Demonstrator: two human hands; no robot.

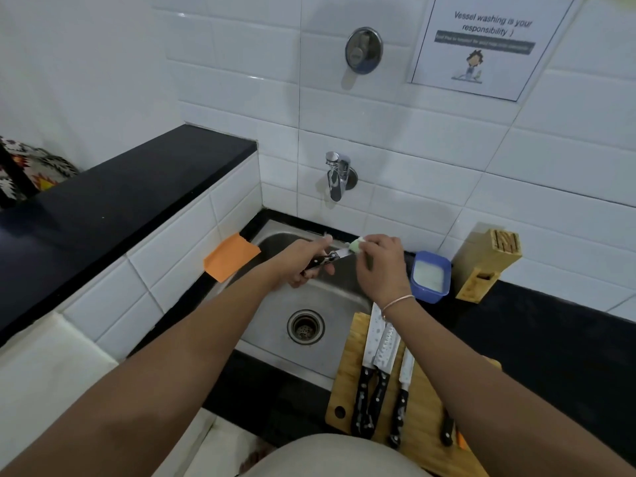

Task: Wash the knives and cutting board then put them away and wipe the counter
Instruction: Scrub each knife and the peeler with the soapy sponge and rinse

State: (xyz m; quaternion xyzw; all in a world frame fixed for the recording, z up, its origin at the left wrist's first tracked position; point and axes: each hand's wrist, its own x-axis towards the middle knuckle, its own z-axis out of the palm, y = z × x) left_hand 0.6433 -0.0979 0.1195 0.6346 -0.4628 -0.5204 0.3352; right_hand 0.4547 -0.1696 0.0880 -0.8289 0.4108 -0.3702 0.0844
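Note:
Over the steel sink [272,242], my left hand [304,261] grips the black handle of a knife [335,255]. Its blade points right. My right hand [380,266] pinches a pale green sponge [356,245] against that blade. A wooden cutting board [347,370] lies on the black counter right of the sink. Three wet knives with black handles [370,373] lie side by side on it, blades pointing away. A fourth dark handle [447,432] shows partly behind my right forearm.
A chrome tap [337,179] sticks out of the tiled wall above the sink. A blue tub of white liquid [430,275] and a wooden knife block [488,263] stand at the back right. An orange cloth [230,256] hangs at the sink's left edge. The drain [305,327] is open.

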